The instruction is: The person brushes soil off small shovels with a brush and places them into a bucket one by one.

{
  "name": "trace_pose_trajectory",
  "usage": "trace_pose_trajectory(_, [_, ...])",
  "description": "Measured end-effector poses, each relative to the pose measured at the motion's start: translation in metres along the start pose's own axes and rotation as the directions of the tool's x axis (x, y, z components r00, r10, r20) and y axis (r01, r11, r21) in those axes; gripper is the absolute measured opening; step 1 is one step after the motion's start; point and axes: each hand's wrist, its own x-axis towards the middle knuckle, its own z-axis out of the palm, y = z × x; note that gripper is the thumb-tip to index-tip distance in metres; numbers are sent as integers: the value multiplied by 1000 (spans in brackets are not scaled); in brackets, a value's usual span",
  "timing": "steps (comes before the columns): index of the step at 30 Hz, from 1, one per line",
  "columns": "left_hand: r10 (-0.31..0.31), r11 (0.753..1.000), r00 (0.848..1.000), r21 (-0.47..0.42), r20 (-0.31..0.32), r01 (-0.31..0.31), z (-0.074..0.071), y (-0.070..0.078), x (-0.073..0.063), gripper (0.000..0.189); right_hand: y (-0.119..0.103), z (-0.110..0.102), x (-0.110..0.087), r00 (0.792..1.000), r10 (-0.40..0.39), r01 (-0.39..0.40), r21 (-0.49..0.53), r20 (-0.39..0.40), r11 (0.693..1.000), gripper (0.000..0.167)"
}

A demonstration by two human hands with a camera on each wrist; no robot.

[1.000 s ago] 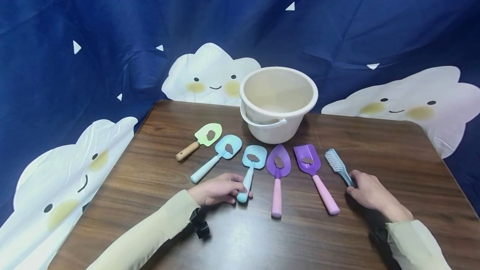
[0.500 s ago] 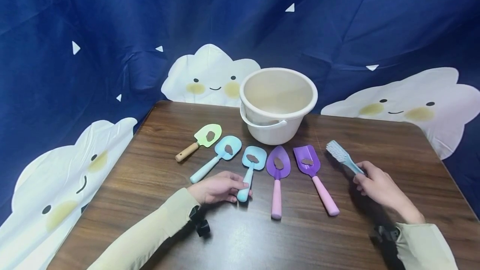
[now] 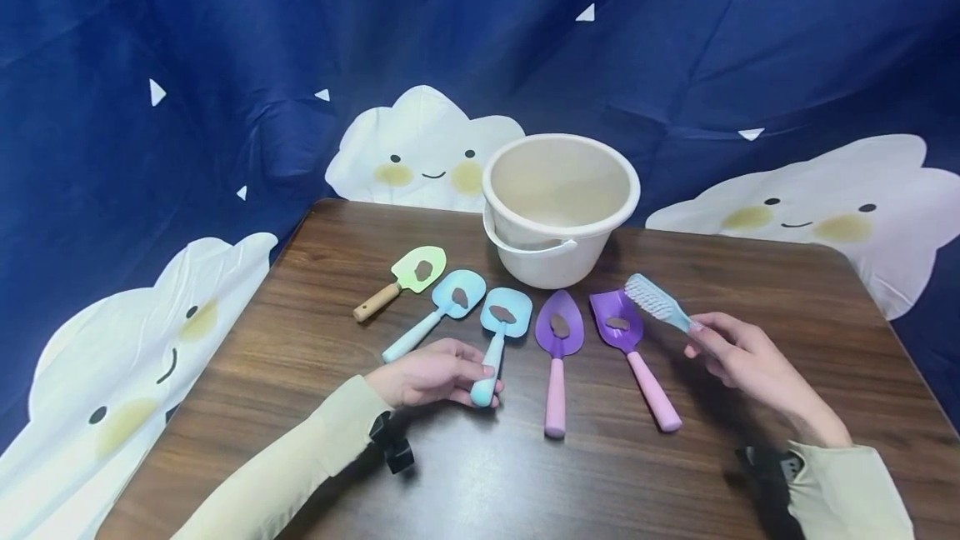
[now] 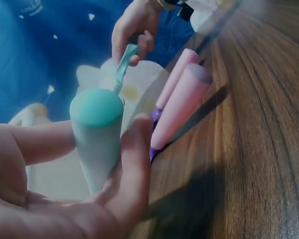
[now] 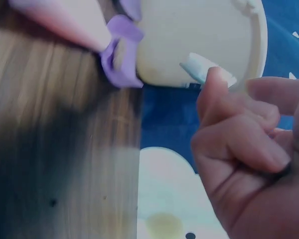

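Note:
My left hand (image 3: 435,373) grips the handle of a light blue square-bladed trowel (image 3: 491,361); a brown patch (image 3: 502,314) shows on its blade. In the left wrist view the handle (image 4: 97,134) sits between thumb and fingers. I cannot tell whether the blade touches the table. My right hand (image 3: 757,365) holds a light blue scrubbing brush (image 3: 656,300) by its handle, in the air. The brush head overlaps the edge of a purple flat-ended shovel (image 3: 609,307) with a pink handle. In the right wrist view my curled fingers hide most of the brush (image 5: 199,69).
A purple pointed trowel (image 3: 555,394) lies between the held trowel and the purple shovel. To the left lie a round-bladed blue trowel (image 3: 412,335) and a green trowel (image 3: 408,265) with a wooden handle. Their blades bear brown patches too. Behind stands a white bucket (image 3: 558,265).
The right hand has lifted the brush off the table and brought it left, toward the purple shovel. The left hand keeps its hold on the blue trowel, shifting it only slightly.

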Motion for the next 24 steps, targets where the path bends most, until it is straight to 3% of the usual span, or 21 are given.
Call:
trace_pose_trajectory(8, [5,997,995,-77,103,3,6,2,-10,19,-19,15,4,990,-131,124,109,55,986,26])
trace_pose_trajectory(14, [1,995,991,-95,137,12,8,3,-16,14,-36,30,10,974,-195,171,185,118,968,27])
trace_pose_trajectory(24, [-2,997,987,-73,159,14,15,9,-23,16,-61,58,20,968,-182,158,146,172,977,28])
